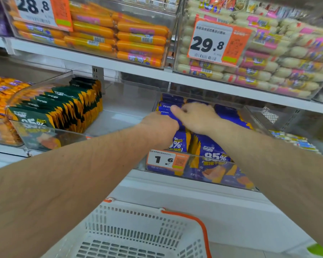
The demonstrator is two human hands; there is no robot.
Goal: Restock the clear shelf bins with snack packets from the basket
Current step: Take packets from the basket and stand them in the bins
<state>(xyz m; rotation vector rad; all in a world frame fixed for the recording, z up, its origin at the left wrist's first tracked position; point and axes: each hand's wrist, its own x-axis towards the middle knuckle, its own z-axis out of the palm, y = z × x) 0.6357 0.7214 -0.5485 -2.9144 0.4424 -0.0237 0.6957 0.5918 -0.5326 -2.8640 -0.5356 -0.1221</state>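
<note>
Item: clear shelf bin, right of centre, largely filled with purple snack packets. Left hand and right hand are laid on the far packets; the left grip is curled round packet tops, while the right grip cannot be told. White basket, near, appears emptied where seen. Green packets are stocked left. White supermarket shelving is noted.

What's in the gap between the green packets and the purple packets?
Nothing: in the head view, only bare clear bin floor separates the green packets from the purple packets.
</note>
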